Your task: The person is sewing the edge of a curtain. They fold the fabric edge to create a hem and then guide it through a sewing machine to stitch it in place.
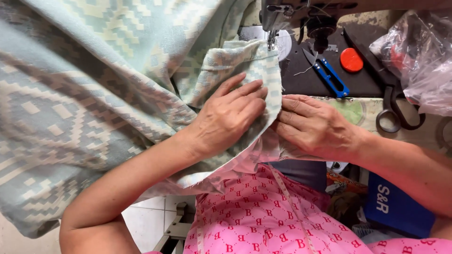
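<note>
Patterned fabric (94, 94), pale blue-green with cream and brown geometric bands, heaped across the left and centre of the sewing table, one folded edge lying flat just below the sewing machine's needle (271, 41). Left hand (228, 115) laid palm down on that folded edge, fingers straight and held close together, pressing the cloth flat. Right hand (313, 124) just beside it at the fabric's right edge, fingers curled and pressed together along the fold, thumb hidden, so pinching or merely pressing cannot be told. Both hands nearly touching at the fingertips.

Above the hands, the head of a sewing machine (292, 11) at the top edge. To the right of the needle, on a dark plate, small blue-handled thread snips (329, 75) and a round orange-red disc (351, 59). Further right, large black-handled scissors (393, 108) lying on the table, next to a crumpled clear plastic bag (419, 51). Below the hands, a pink printed garment (263, 211) with a measuring tape (289, 202) hanging over it. At lower right, a dark blue object (395, 207).
</note>
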